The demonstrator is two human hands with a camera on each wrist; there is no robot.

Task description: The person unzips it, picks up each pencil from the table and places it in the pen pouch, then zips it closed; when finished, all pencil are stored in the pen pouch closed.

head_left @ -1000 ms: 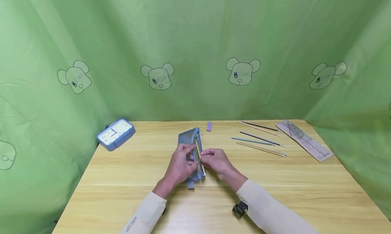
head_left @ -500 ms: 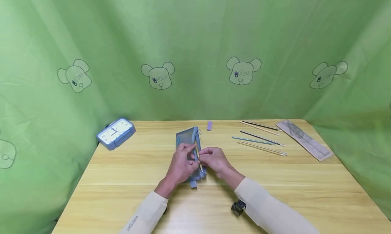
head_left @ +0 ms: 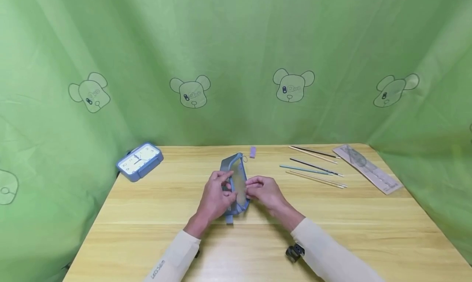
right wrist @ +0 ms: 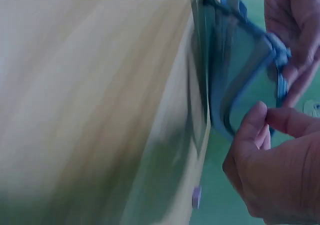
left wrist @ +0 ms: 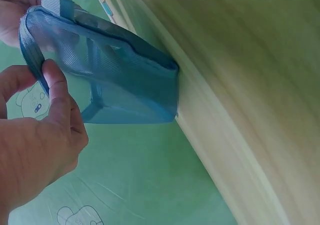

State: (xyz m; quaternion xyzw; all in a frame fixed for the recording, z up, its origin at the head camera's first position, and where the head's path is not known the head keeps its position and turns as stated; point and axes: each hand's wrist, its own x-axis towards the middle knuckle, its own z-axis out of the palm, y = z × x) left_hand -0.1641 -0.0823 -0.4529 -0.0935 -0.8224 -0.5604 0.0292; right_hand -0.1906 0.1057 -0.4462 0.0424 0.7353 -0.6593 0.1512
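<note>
A blue mesh pencil case stands on the table between the hands, its zipped mouth spread wide. The left hand pinches the left edge of the mouth between thumb and fingers; in the left wrist view, that hand grips the zip band near the case's end tab. On the opposite edge, the right hand pinches the rim with thumb and forefinger. In the right wrist view the right hand partly covers the rim. I cannot make out what lies inside the case.
Several pencils lie to the right, with a pale packet of rulers beyond them. A purple eraser sits behind the case. At the left back corner is a blue clock. A green curtain surrounds the wooden table.
The pencil case's mouth has widened from a narrow slit. My right hand has drawn slightly to the right with its edge; the left hand has shifted slightly left.
</note>
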